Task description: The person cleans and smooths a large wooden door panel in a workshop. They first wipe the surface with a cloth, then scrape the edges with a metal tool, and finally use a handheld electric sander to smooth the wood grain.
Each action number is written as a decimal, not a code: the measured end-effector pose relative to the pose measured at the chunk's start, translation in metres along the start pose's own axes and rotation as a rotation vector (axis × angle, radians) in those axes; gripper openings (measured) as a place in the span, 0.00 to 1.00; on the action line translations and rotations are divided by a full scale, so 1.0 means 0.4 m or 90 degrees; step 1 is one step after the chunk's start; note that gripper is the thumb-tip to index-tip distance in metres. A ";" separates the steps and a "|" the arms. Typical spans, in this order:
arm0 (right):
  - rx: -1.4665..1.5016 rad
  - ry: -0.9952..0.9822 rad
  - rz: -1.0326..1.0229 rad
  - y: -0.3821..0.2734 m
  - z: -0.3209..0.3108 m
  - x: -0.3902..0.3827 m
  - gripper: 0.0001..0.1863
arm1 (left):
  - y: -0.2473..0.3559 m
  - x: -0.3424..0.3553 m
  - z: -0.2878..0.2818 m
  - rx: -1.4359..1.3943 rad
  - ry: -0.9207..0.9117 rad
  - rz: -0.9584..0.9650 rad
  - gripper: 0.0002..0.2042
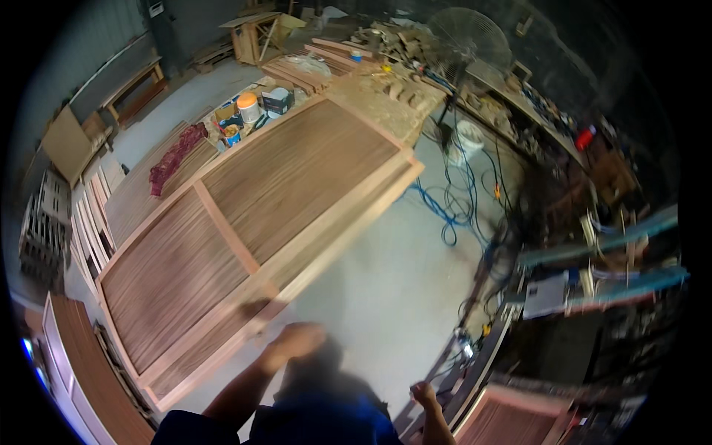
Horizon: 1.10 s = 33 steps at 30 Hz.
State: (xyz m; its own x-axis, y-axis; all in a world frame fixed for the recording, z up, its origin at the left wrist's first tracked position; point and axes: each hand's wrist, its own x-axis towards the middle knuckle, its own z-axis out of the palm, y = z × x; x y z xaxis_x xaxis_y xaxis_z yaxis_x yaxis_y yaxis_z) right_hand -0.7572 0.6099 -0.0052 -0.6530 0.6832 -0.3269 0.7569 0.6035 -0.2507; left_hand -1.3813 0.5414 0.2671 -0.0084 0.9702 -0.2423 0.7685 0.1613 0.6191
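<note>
A large wooden door panel point(245, 215) with a lighter frame and two slatted fields lies flat across a bench. My left hand point(295, 343) is blurred, just off the panel's near long edge, apart from the wood and holding nothing that I can see. My right hand point(423, 393) is low at the right with its fingers curled, near a second framed panel point(519, 419). Whether it holds something is unclear.
Cans and a white tub point(249, 107) stand at the panel's far end. Blue cables point(445, 211) lie on the concrete floor point(386, 274). A standing fan point(469, 37), a white bucket point(467, 139) and a cluttered workbench point(549, 126) are to the right. Stacked frames point(89, 222) are left.
</note>
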 end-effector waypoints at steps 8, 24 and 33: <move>0.425 0.110 0.049 -0.163 -0.931 1.233 0.10 | -0.225 0.722 -0.336 0.038 0.343 -0.196 0.21; 0.372 -0.067 -0.168 0.141 -1.280 2.263 0.08 | -0.538 1.492 -0.647 0.016 0.329 -0.603 0.37; 0.403 -0.252 -0.299 -0.395 -1.467 2.704 0.05 | -0.553 1.408 -0.691 0.234 0.466 -0.644 0.34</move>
State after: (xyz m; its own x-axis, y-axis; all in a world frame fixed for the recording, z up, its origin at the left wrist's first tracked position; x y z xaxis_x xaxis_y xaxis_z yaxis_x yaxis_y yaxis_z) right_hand -1.5981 1.4947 0.2156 -0.9321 0.1587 -0.3257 0.3619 0.3647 -0.8579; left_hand -1.7331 1.1022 0.2001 -0.9390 0.3395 0.0547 0.3439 0.9292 0.1355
